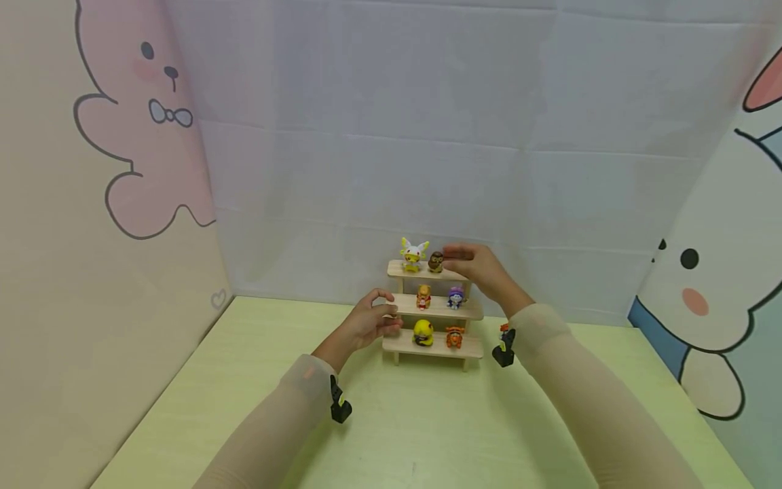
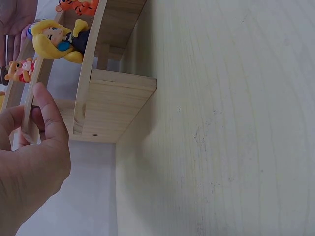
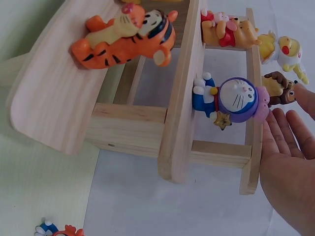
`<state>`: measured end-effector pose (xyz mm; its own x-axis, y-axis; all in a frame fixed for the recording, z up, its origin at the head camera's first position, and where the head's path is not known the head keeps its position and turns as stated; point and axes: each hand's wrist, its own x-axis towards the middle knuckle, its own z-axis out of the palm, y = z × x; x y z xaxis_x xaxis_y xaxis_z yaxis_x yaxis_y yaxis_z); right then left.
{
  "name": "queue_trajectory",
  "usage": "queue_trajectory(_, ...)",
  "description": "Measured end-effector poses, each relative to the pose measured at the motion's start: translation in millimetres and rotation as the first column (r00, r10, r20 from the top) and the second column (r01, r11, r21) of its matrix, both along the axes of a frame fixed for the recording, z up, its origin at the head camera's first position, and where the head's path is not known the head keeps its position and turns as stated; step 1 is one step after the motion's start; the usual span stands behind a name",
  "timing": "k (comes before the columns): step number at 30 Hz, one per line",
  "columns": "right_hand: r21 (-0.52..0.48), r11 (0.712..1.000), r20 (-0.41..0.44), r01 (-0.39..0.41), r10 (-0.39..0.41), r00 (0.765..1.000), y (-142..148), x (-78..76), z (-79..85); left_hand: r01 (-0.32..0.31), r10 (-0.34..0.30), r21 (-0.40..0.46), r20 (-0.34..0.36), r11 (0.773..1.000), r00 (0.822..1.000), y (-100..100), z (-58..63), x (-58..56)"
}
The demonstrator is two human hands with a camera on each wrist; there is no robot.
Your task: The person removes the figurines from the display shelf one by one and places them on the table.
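Note:
A three-tier wooden display stand (image 1: 430,306) stands on the table against the back cloth. My left hand (image 1: 370,319) grips the left end of its middle tier; in the left wrist view thumb and fingers (image 2: 47,112) lie on either side of that board. At the right of the top tier, my right hand (image 1: 482,266) has its fingers straight beside a brown owl figurine (image 3: 279,88), its thumb close to the owl's head. Whether it touches the owl I cannot tell. Left of the owl sits a white-hooded yellow figurine (image 1: 413,257).
The middle tier bears a bear figurine (image 1: 423,297) and a purple-hatted blue cat figurine (image 3: 236,98). On the bottom tier are a yellow-haired figurine (image 2: 59,40) and a tiger figurine (image 3: 125,39). Another figurine (image 1: 504,329) stands on the table, partly hidden by the right wrist camera.

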<state>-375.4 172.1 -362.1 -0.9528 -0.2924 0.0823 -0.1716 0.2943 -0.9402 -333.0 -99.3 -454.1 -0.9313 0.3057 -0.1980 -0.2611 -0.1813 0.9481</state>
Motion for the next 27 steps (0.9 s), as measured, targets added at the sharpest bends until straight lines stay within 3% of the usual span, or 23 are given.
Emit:
queue_trajectory(9,0.044,0.999,0.005,0.021,-0.022,1.000,-9.3,-4.7,-0.6,0.001,-0.001,0.008,0.010,1.000,1.000,-0.4,1.1,1.3)
queue_trajectory(27,0.067,0.998,-0.010,-0.017,0.017,1.000,-13.6,-4.5,3.7,0.015,-0.015,0.006,0.000,1.000,1.000,-0.6,2.7,2.7)
